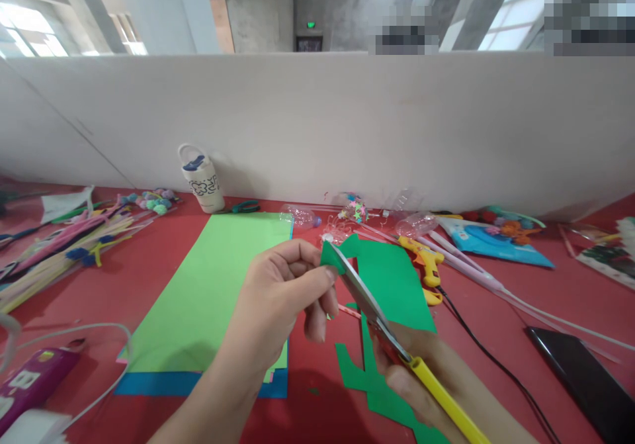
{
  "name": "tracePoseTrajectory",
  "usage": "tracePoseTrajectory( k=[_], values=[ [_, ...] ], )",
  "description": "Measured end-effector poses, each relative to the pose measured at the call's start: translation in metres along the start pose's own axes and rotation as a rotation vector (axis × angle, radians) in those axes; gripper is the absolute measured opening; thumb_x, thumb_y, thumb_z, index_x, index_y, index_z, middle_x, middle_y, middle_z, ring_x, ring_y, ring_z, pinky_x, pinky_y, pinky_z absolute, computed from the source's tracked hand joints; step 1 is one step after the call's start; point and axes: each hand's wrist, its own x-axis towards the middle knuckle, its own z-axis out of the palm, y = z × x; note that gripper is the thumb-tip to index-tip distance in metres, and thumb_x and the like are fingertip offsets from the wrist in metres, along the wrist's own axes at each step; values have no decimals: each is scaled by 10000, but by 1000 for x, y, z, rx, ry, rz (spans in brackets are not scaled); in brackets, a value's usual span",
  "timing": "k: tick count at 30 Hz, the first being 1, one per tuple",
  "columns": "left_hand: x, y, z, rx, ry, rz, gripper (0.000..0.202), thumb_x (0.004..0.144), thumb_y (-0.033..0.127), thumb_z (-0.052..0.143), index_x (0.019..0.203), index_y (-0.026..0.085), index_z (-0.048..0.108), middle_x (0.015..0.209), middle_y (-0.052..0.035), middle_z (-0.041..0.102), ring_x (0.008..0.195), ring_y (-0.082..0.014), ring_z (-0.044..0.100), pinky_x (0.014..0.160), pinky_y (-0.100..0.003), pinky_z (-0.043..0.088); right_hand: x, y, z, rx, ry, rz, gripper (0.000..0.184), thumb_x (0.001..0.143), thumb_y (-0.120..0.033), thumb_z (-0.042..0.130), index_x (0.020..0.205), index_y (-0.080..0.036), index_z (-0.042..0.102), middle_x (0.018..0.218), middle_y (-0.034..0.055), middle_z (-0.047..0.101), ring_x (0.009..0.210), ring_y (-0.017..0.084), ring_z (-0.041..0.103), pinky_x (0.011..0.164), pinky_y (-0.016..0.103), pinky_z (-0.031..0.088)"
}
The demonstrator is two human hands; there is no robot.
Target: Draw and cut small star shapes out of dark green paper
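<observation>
My left hand (282, 302) pinches a small piece of dark green paper (331, 257) between thumb and fingers, holding it up over the red table (496, 338). My right hand (421, 381) grips yellow-handled scissors (377, 315), whose metal blades reach up to the edge of that piece. Under the scissors lies a larger dark green sheet (391, 282) with cut-out edges, and more green offcuts (370, 381) lie near my right wrist.
A light green sheet (213, 292) over a blue one lies at centre left. Pipe cleaners and pompoms (74, 239) are at left, a yellow glue gun (426, 262) with black cord, white sticks, a phone (585, 378) at right. A white partition (317, 126) bounds the back.
</observation>
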Motion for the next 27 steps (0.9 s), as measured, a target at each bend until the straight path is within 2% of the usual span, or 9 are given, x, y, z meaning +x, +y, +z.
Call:
tracePoseTrajectory(
  k=[3,7,13,19,27],
  values=[
    [0,0,0,5,3,-4,129,695,153,636,630,168,526,430,43,613,251,-42,460,272,-99,302,14,-3,-2,88,-15,75,614,737,-810,392,630,-205,377,574,-69,290,509,97,253,468,256,180],
    [-1,0,-1,0,-8,-2,131,714,149,630,634,167,527,435,47,613,255,-35,461,279,-92,305,12,-5,-1,122,-12,135,604,724,-808,414,641,-211,372,584,-70,278,509,99,242,465,255,161],
    [-1,-1,-4,-11,-44,-2,115,746,161,617,656,169,545,454,49,626,266,-36,475,281,-92,320,10,-2,1,99,15,103,627,716,-826,397,633,-205,375,593,-65,274,532,106,238,485,262,162],
    [-1,1,-1,4,-9,-6,128,715,168,631,634,171,532,433,49,612,249,-37,455,269,-99,308,10,-3,2,120,33,129,639,679,-841,421,617,-207,366,578,-68,264,529,106,220,483,270,150],
    [-1,1,1,15,20,5,143,688,193,640,616,174,517,417,46,597,236,-38,433,260,-109,287,10,0,2,86,32,121,625,708,-828,404,631,-209,362,582,-72,257,533,106,215,484,265,152]
  ],
)
